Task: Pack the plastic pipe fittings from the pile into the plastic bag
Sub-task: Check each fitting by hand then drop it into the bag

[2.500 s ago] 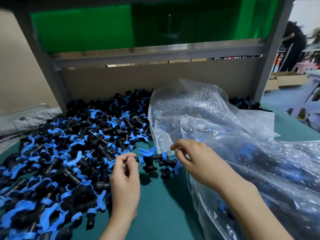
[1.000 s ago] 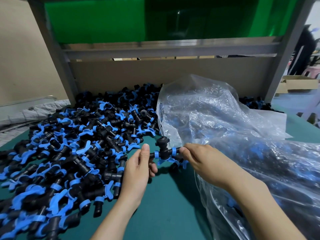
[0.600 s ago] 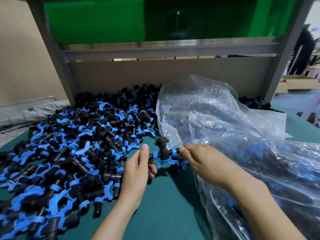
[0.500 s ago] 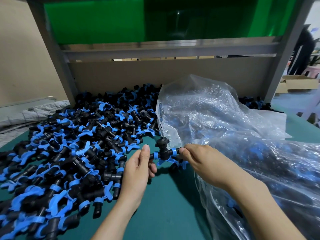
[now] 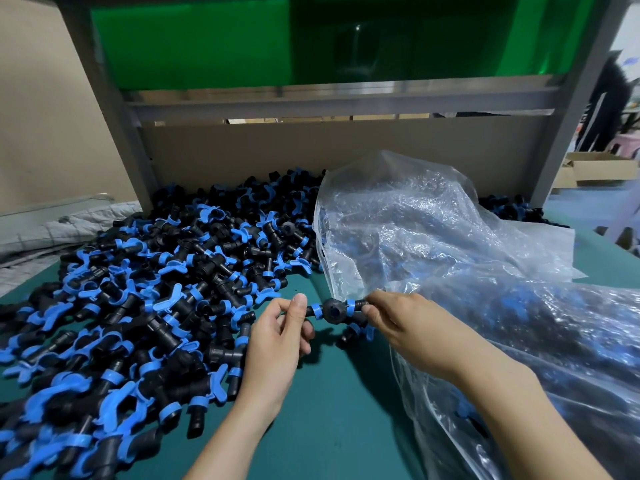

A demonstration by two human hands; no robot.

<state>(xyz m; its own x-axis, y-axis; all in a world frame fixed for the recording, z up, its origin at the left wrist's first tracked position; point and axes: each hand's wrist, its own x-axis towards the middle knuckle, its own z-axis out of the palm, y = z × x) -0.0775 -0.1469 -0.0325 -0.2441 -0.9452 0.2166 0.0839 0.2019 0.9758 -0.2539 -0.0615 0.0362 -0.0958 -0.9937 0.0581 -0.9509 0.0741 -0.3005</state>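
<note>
A big pile of black tee fittings with blue clips (image 5: 145, 299) covers the left half of the green table. One black tee fitting (image 5: 334, 309) is held level between both hands, its middle socket facing me. My left hand (image 5: 277, 344) pinches its left end with thumb and fingers. My right hand (image 5: 412, 327) pinches its right end, right at the mouth of the clear plastic bag (image 5: 450, 244). The bag lies crumpled on the right and holds several fittings. Another fitting (image 5: 353, 332) lies on the table just under the held one.
The green table top (image 5: 329, 420) shows bare between my forearms. A cardboard back panel (image 5: 311, 150) and grey metal frame posts (image 5: 114, 109) close off the rear. Folded grey cloth (image 5: 45, 230) lies at far left. Cardboard boxes (image 5: 595, 173) sit at far right.
The held fitting has turned between my fingers: its middle branch pointed up before and now faces me. Both hands stay in about the same place by the bag's mouth.
</note>
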